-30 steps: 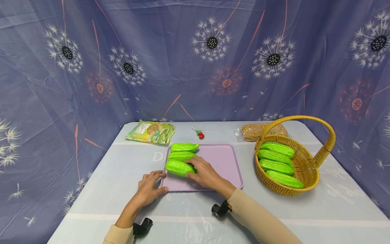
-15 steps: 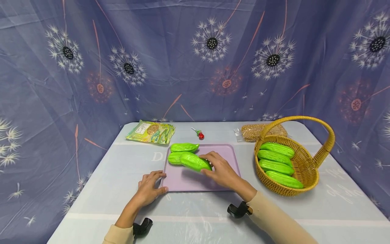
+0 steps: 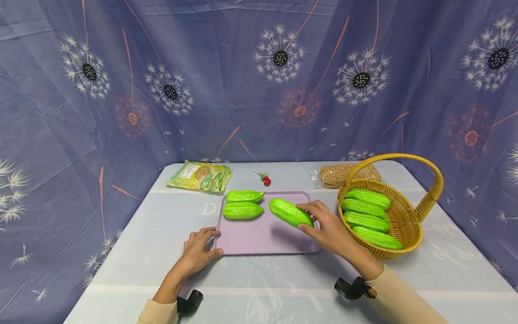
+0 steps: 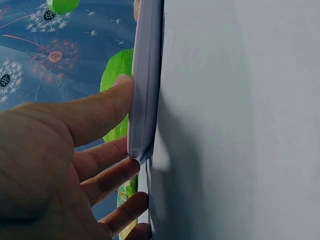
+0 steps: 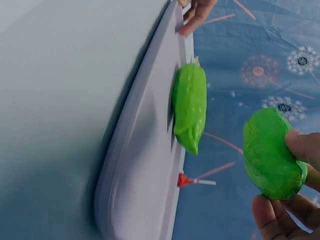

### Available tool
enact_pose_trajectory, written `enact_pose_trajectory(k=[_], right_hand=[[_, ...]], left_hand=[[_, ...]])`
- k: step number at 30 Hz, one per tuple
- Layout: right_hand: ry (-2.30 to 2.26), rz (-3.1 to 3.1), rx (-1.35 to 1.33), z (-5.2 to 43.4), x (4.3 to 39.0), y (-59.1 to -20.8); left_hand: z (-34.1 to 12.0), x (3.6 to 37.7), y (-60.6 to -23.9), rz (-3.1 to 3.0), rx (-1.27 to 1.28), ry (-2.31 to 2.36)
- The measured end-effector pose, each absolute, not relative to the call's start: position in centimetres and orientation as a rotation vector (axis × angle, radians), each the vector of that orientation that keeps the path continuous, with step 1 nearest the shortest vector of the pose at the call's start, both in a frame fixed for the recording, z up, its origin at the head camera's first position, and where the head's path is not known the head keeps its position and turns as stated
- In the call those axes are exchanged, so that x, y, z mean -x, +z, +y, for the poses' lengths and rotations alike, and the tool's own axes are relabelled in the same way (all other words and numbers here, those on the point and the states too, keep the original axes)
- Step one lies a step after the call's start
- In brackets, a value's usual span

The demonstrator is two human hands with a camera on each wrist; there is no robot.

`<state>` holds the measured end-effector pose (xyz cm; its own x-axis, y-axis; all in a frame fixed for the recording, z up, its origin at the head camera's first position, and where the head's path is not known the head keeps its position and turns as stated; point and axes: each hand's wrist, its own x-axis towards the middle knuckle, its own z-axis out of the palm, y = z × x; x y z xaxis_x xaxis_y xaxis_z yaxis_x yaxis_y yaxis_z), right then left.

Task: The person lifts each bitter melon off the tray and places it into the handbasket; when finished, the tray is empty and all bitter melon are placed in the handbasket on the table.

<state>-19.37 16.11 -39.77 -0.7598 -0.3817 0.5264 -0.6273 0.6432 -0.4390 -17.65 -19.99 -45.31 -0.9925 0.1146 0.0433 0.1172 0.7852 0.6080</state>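
Low in the frame, the left hand (image 3: 198, 254) steadies the tray (image 3: 259, 240), thumb on its rim. At centre, the right hand (image 3: 329, 227) grips 1 gourd (image 3: 290, 212) above it; carry level, probably toward the basket (image 3: 408, 225).

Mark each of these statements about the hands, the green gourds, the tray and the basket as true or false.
1. The right hand holds a green bumpy gourd above the lilac plastic tray. True.
2. Three green gourds lie on the tray. False: two gourds lie there, at its far left; the third is held clear of it.
3. The left hand grips the woven wicker basket. False: its fingers touch the tray's near left corner.
4. The basket holds four green gourds. True.
5. A red-wrapped lollipop lies inside the basket. False: it lies on the table beyond the tray.
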Motion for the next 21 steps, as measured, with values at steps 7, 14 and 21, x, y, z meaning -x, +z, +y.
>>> enact_pose_trajectory(k=[7,14,21], right_hand=[[0.857,-2.449,-0.723,19.1,18.0,-39.4],[0.801,-2.446,-0.624,21.9,16.7,-39.0],[0.728,-2.438,-0.530,24.9,15.6,-38.6]], left_hand=[[-20.0,17.6,-45.4,-2.959,0.196,-1.018],[-19.9,17.5,-45.3,-2.958,0.189,-1.024],[-19.9,17.4,-45.3,-2.931,0.208,-1.019]])
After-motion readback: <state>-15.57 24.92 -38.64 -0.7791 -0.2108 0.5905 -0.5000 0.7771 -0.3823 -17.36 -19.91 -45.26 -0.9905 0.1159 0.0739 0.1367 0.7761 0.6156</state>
